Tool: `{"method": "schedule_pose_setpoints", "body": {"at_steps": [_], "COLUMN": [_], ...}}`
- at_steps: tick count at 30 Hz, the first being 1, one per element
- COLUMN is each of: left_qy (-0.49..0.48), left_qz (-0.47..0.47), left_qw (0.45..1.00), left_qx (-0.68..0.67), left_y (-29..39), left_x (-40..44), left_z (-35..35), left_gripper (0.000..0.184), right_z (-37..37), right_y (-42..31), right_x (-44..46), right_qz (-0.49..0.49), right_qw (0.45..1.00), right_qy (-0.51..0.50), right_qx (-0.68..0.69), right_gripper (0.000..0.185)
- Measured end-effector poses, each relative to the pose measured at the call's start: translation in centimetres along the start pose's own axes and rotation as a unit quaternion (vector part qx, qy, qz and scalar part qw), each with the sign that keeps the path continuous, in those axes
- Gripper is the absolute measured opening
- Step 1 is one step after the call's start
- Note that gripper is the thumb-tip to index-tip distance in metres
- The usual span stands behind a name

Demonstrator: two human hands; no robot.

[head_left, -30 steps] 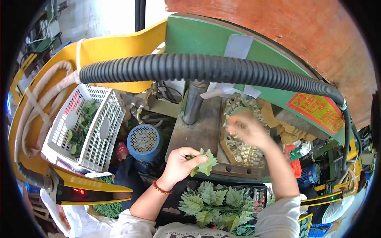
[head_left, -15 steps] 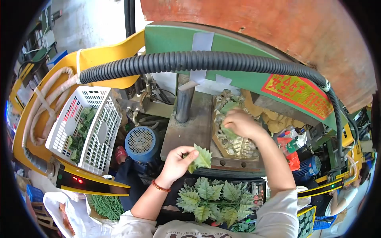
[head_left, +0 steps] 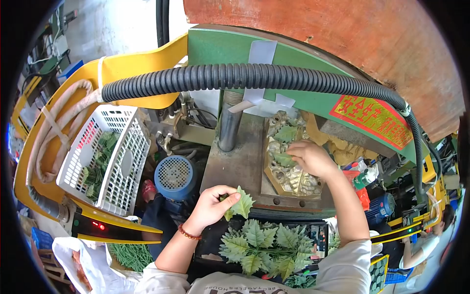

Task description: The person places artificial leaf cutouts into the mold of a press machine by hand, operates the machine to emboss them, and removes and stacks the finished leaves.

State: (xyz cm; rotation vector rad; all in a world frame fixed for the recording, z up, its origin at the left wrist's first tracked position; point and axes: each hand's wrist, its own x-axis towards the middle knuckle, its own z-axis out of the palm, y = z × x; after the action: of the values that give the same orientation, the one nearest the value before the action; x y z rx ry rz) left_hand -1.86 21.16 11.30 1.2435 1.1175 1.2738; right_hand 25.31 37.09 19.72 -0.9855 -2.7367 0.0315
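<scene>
My left hand point(head_left: 211, 205) is closed on a green artificial leaf point(head_left: 243, 205), thumb on top, in front of the machine bed. A beaded bracelet is on that wrist. My right hand point(head_left: 313, 158) is over a metal leaf-shaped mould point(head_left: 299, 182), its fingertips pinching the edge of a second leaf point(head_left: 284, 159) that lies against the mould's surface. Farther back on the mould lies another leaf point(head_left: 286, 133), untouched by either hand. Below my hands sits a bunch of artificial leaves point(head_left: 267, 245) on a dark surface.
A white plastic basket point(head_left: 126, 161) with dark green leaves stands left, near a blue motor point(head_left: 174, 177). A ribbed black hose point(head_left: 235, 77) arches across the machine beside a metal post point(head_left: 229, 125). Yellow bars with red lights flank me. Another person point(head_left: 423, 250) is at far right.
My right hand has shifted slightly right and nearer, uncovering the far leaf on the mould. My left hand with its leaf has moved a little left and lower.
</scene>
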Motion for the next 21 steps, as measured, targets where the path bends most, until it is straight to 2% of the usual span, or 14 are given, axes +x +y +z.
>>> {"method": "schedule_pose_setpoints", "body": {"at_steps": [6,10,13,15,17,18,20,21], "left_qy": [0.008,-0.019,-0.048,-0.092,-0.105,-0.107,-0.106,-0.036], "left_qz": [0.024,0.009,-0.001,-0.018,-0.019,-0.018,-0.015,0.017], "left_qw": [1.0,0.999,0.999,0.995,0.994,0.994,0.993,0.997], "left_qx": [0.011,-0.036,0.001,0.032,0.014,-0.007,-0.055,-0.064], "left_y": [-0.3,0.3,2.2,2.9,2.9,2.8,2.6,1.9], "left_x": [0.2,0.4,0.7,0.6,0.7,0.6,0.5,0.8], "left_z": [0.1,0.5,1.1,1.8,2.1,2.3,2.7,2.8], "left_gripper": [0.01,0.009,0.009,0.008,0.007,0.007,0.006,0.005], "right_z": [-0.7,0.3,-2.0,-3.7,-2.6,-2.2,-1.4,-1.3], "right_y": [0.1,0.4,-4.9,-10.1,-10.6,-11.1,-11.8,-12.0], "right_x": [-1.3,-1.9,-1.6,-2.2,-3.1,-3.9,-5.4,-6.1], "right_qz": [-0.002,-0.114,-0.109,-0.022,-0.05,-0.045,-0.111,-0.11], "right_qw": [0.998,0.99,0.983,0.985,0.977,0.978,0.99,0.991], "right_qy": [-0.055,0.07,0.13,0.014,-0.11,-0.106,0.002,0.004], "right_qx": [0.029,-0.039,-0.066,0.173,0.176,0.176,0.084,0.083], "right_gripper": [0.016,0.019,0.023,0.017,0.012,0.012,0.008,0.008]}}
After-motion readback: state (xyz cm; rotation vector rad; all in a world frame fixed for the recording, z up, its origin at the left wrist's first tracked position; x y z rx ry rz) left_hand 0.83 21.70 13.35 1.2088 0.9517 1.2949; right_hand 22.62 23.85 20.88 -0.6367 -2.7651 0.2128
